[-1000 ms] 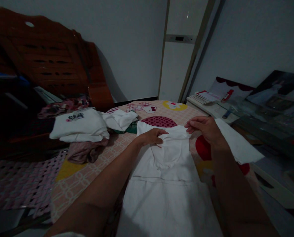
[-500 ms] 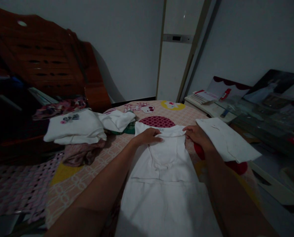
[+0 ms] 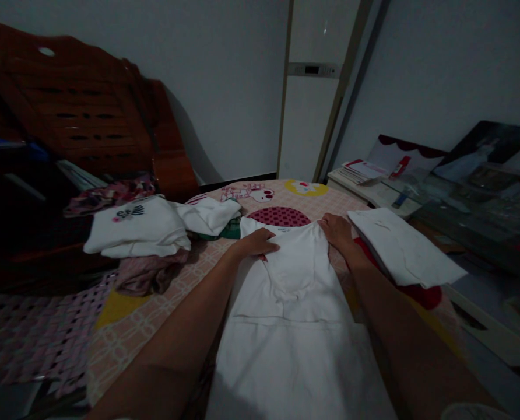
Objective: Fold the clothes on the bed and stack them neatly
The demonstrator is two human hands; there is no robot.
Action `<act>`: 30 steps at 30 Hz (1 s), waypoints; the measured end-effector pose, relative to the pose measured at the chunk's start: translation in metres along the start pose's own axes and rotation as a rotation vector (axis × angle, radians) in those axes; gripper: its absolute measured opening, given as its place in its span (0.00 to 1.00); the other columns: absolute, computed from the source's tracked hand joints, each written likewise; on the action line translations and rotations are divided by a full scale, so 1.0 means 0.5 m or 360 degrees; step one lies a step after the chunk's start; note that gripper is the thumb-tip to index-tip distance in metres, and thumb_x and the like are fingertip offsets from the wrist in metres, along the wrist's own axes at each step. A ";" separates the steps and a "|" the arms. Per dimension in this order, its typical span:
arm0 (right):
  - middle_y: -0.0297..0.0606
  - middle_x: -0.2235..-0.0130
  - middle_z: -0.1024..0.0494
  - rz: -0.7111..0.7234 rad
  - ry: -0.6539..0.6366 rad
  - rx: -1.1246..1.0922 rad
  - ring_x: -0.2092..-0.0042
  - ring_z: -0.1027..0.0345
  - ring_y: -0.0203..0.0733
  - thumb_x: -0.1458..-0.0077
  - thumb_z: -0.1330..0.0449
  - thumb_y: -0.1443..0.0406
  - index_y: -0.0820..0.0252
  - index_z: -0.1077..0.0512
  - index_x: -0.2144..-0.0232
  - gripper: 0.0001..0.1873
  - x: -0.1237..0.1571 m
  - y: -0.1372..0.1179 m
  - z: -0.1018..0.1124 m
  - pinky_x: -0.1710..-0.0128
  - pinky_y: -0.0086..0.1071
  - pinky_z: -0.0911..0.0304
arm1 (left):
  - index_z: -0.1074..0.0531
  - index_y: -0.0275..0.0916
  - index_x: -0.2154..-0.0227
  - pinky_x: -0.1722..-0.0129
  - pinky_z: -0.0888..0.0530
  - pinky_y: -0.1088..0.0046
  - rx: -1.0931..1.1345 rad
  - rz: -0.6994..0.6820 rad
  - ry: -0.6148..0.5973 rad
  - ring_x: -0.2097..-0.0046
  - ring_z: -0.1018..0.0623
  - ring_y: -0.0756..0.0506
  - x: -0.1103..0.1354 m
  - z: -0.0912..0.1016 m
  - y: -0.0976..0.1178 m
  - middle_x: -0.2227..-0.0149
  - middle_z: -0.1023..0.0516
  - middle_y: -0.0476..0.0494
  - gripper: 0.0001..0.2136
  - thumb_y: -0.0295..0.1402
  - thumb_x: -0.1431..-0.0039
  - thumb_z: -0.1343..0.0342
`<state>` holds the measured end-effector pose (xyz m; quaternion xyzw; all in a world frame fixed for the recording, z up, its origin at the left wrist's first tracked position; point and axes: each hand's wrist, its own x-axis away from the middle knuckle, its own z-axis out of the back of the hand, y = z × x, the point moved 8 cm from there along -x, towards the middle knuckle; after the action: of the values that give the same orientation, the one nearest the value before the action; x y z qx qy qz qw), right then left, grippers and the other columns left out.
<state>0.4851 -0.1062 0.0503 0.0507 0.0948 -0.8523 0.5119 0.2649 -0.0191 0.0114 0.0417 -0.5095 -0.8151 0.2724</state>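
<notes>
A white shirt (image 3: 292, 344) lies lengthwise in front of me on the round table, its neckline at the far end and its body running toward me. A small printed label shows inside the neck. My left hand (image 3: 255, 243) rests at the left of the neckline, thumb and fingers closed on the cloth. At the right shoulder edge, my right hand (image 3: 335, 229) pinches the fabric between thumb and fingers. To its right lies a folded white garment (image 3: 404, 245). Where the fingertips go under the cloth is hidden.
Left on the patterned tablecloth (image 3: 155, 326) sit a folded white top (image 3: 135, 227) and a brownish-pink garment (image 3: 148, 271). A wooden chair (image 3: 89, 116) stands behind, a woven pink seat (image 3: 45, 332) lower left. A glass-topped cabinet (image 3: 456, 204) borders the right.
My right hand has shifted slightly left onto the shoulder edge. The folded-over collar strip now lies flat, showing the inner neck label. My left hand has moved a little left.
</notes>
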 end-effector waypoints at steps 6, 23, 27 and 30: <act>0.51 0.51 0.22 -0.0090 -0.0032 0.0018 0.48 0.29 0.50 0.40 0.42 0.61 0.63 0.28 0.50 0.17 -0.027 0.016 -0.008 0.52 0.35 0.39 | 0.23 0.33 0.68 0.77 0.30 0.76 0.0102 0.0052 -0.0067 0.73 0.25 0.47 -0.001 -0.005 -0.010 0.71 0.23 0.45 0.12 0.37 0.53 0.37; 0.59 0.62 0.20 -0.0356 -0.0372 -0.0230 0.53 0.25 0.56 0.37 0.45 0.51 0.73 0.22 0.60 0.27 -0.079 0.029 -0.039 0.60 0.35 0.34 | 0.23 0.33 0.65 0.75 0.28 0.76 0.0098 0.0058 -0.0087 0.71 0.24 0.46 -0.004 -0.008 -0.014 0.68 0.21 0.44 0.13 0.35 0.54 0.39; 0.48 0.52 0.24 -0.0274 -0.0415 -0.0222 0.52 0.28 0.49 0.39 0.39 0.56 0.66 0.27 0.51 0.20 -0.103 0.012 -0.042 0.54 0.41 0.31 | 0.23 0.33 0.66 0.75 0.28 0.75 0.0127 0.0053 -0.0084 0.71 0.24 0.46 -0.004 -0.010 -0.016 0.69 0.22 0.44 0.12 0.35 0.54 0.39; 0.42 0.47 0.27 -0.0213 -0.0419 -0.0212 0.51 0.29 0.46 0.37 0.41 0.58 0.61 0.31 0.47 0.19 -0.117 0.003 -0.043 0.53 0.45 0.29 | 0.23 0.33 0.67 0.75 0.27 0.77 0.0171 0.0045 -0.0093 0.71 0.23 0.47 -0.002 -0.012 -0.014 0.69 0.22 0.44 0.11 0.34 0.53 0.39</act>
<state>0.5136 -0.0516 0.0397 -0.1020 0.0864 -0.8756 0.4642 0.2651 -0.0212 0.0024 0.0251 -0.5608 -0.7836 0.2663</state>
